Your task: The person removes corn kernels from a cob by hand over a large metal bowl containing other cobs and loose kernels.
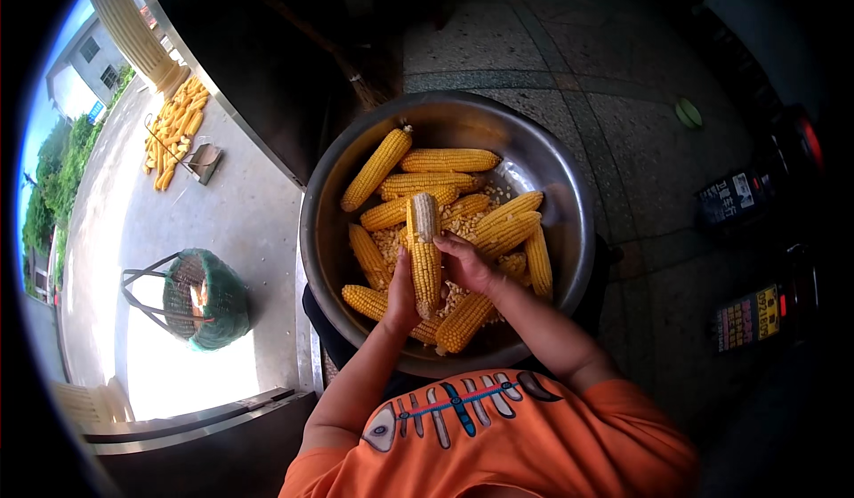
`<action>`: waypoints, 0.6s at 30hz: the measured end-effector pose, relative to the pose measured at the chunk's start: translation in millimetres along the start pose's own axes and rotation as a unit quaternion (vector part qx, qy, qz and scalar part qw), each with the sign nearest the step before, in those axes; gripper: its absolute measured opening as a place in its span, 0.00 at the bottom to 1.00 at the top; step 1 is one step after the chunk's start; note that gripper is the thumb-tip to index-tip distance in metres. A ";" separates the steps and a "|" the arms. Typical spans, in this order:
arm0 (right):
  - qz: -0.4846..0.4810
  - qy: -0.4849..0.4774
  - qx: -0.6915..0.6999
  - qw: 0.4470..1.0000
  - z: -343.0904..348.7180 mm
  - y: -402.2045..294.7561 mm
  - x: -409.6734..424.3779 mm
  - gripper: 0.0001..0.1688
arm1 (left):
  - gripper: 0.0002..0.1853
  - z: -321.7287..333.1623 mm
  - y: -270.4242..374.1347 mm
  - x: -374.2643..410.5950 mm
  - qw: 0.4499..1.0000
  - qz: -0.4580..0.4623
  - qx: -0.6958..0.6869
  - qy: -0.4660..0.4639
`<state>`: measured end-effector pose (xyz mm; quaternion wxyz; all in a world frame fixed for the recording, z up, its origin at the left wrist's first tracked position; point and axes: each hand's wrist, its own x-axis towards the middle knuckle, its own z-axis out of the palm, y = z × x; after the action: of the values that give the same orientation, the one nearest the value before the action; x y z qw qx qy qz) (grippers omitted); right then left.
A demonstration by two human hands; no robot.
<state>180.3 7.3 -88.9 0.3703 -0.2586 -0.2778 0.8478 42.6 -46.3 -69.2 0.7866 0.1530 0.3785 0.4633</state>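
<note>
In front of me a wide stainless steel basin (579,231) holds several yellow ears of corn and loose kernels (388,243). My left hand (402,292) grips a partly shelled ear of corn (425,268) along its left side, over the middle of the basin. The far end of this ear is a bare, pale cob (424,216); kernels still cover the near part and a strip on the left. My right hand (470,266) is against the ear's right side, thumb and fingertips at the edge of the bare patch. Its lower fingers are partly hidden.
Left, past a door frame, stand a green-covered basket (223,301) with straps and a long-handled dustpan (204,162) beside a corn pile (175,127). A broom (363,87) lies beyond the basin. Vehicles with rear plates (747,318) stand at right; a green object (688,113) lies on the floor.
</note>
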 end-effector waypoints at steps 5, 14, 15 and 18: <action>-0.078 0.051 -0.009 0.996 11.6 8.6 -1.8 0.22 | 0.28 -9.5 -16.0 7.8 0.990 0.118 0.074 0.009; -0.021 -0.003 0.053 0.998 6.3 -4.0 -4.8 0.23 | 0.35 0.3 0.7 -3.2 1.000 0.011 -0.013 -0.026; -0.030 -0.008 0.022 0.999 8.6 -5.6 -7.0 0.23 | 0.35 -0.1 1.9 -3.2 0.999 -0.001 -0.024 -0.032; -0.034 -0.013 -0.028 0.999 8.7 -5.1 -8.6 0.24 | 0.34 0.4 3.2 -5.5 0.997 -0.024 -0.050 -0.048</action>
<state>182.2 1.1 -77.3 0.3879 -0.2486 -0.3150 0.8298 39.4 -49.2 -64.6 0.8211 0.1264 0.3204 0.4551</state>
